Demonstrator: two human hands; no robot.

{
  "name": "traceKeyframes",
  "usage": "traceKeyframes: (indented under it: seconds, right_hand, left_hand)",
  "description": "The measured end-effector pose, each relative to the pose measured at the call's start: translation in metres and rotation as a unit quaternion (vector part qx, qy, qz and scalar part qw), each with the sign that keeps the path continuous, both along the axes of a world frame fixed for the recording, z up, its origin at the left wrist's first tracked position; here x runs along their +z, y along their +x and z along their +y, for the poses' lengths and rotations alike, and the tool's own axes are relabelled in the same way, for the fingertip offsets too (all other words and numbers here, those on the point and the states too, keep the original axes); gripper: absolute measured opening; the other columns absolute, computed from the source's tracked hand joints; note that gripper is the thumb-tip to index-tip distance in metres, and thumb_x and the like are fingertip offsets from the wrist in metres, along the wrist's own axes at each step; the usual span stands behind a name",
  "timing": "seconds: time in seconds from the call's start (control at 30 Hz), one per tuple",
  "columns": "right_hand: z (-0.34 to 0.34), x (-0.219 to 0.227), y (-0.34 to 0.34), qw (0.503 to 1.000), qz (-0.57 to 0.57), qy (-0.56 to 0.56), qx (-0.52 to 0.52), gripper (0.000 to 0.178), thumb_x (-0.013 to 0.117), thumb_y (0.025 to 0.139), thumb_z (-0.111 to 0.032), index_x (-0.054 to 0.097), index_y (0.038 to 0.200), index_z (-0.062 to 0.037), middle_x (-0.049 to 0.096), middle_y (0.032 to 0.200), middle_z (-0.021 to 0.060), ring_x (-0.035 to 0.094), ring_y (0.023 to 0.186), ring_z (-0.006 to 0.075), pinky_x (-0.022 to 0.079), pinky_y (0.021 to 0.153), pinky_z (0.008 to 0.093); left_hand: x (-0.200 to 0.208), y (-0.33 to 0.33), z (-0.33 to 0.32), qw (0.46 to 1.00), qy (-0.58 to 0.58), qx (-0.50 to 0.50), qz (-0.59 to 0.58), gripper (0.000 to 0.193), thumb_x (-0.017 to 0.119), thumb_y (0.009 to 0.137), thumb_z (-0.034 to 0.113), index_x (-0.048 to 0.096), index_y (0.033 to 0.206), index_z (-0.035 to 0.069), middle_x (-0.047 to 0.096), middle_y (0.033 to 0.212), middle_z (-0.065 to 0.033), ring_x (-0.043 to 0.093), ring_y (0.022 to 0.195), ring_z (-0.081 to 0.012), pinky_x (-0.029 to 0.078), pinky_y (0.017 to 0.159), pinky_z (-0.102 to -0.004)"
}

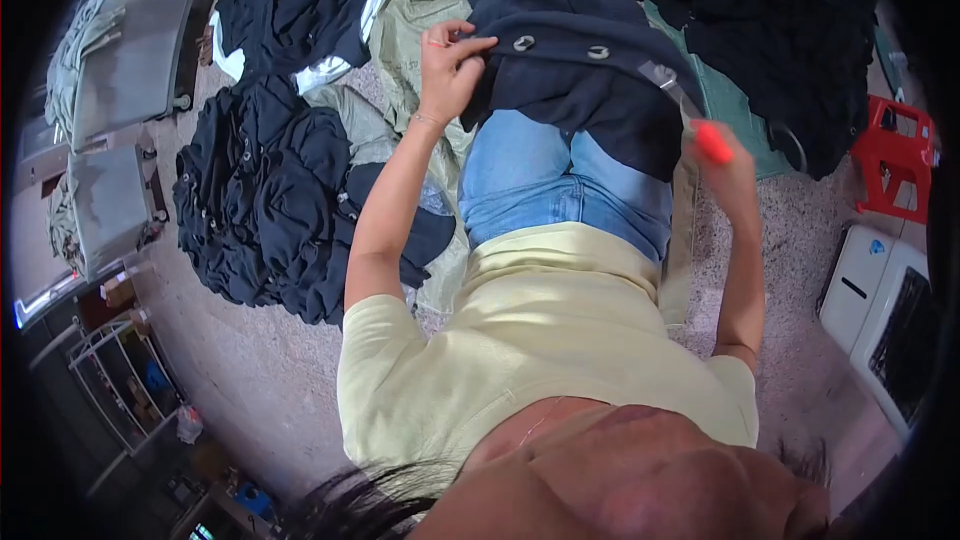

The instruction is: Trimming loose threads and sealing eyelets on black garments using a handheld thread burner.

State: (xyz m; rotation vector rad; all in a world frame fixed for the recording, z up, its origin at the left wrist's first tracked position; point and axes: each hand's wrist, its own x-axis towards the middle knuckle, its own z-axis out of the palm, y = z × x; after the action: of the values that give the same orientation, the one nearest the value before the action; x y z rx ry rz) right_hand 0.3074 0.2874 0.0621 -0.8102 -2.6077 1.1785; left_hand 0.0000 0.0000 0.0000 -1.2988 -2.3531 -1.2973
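Note:
A dark navy garment [590, 90] lies across my lap, over blue jeans. Along its folded band sit shiny round metal fittings, one of them a ring-shaped fitting [598, 52]. My left hand [450, 75] is closed on the garment's left edge, the index finger stretched along the band. Beside the garment's right edge, my right hand [728, 175] is closed around a bright red handle [713, 142]. Motion blurs this tool, and I cannot make out its kind. A pale, shiny piece [660, 75] shows at the band's right end, partly blurred.
A heap of dark garments [265, 200] lies on the floor at left, with more dark cloth [780, 30] at the far right. A red plastic stool [895, 160] and a white box-like appliance [870, 290] stand at right. Grey wheeled tables [140, 50] line the left.

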Motion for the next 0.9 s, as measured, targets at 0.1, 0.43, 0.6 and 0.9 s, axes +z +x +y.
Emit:
traceKeyframes:
  seconds: [0.1, 0.43, 0.6, 0.9]
  right_hand:
    - [0.029, 0.038, -0.022, 0.997, 0.044, -0.054, -0.044, 0.028, 0.073, 0.087, -0.016, 0.067, 0.111, -0.0030, 0.061, 0.080, 0.0000, 0.055, 0.072, 0.0090, 0.045, 0.069, 0.0257]
    - [-0.023, 0.092, -0.064, 0.978, -0.042, 0.177, 0.105, 0.034, 0.074, 0.086, -0.039, 0.062, 0.087, -0.0072, 0.063, 0.066, 0.0131, 0.062, 0.061, 0.0346, 0.045, 0.055, 0.0405]
    - [-0.032, 0.082, -0.079, 0.970, -0.036, 0.201, 0.133, 0.040, 0.073, 0.085, -0.045, 0.058, 0.083, -0.0075, 0.062, 0.063, 0.0134, 0.062, 0.060, 0.0358, 0.044, 0.052, 0.0435]
    - [-0.011, 0.083, -0.061, 0.991, -0.004, 0.133, 0.032, 0.035, 0.072, 0.087, -0.041, 0.065, 0.092, -0.0075, 0.064, 0.067, 0.0149, 0.065, 0.065, 0.0366, 0.047, 0.056, 0.0421]
  left_hand:
    - [0.034, -0.004, 0.036, 0.997, 0.070, -0.001, -0.017, 0.015, 0.071, 0.084, 0.011, 0.074, 0.098, 0.009, 0.064, 0.092, -0.0095, 0.064, 0.085, -0.0252, 0.051, 0.076, -0.0343]
    - [0.033, 0.003, 0.040, 0.972, -0.142, -0.071, -0.175, 0.019, 0.071, 0.071, 0.011, 0.064, 0.088, 0.002, 0.058, 0.083, -0.0084, 0.063, 0.076, -0.0209, 0.051, 0.071, -0.0320]
    - [0.030, 0.010, 0.036, 0.973, -0.085, -0.006, -0.215, 0.020, 0.070, 0.072, 0.008, 0.069, 0.091, 0.002, 0.065, 0.084, -0.0083, 0.065, 0.072, -0.0184, 0.052, 0.068, -0.0301]
    - [0.055, 0.036, 0.078, 0.993, -0.023, -0.056, 0.104, 0.027, 0.070, 0.077, 0.006, 0.070, 0.104, 0.010, 0.061, 0.102, -0.0092, 0.060, 0.092, -0.0302, 0.050, 0.079, -0.0375]
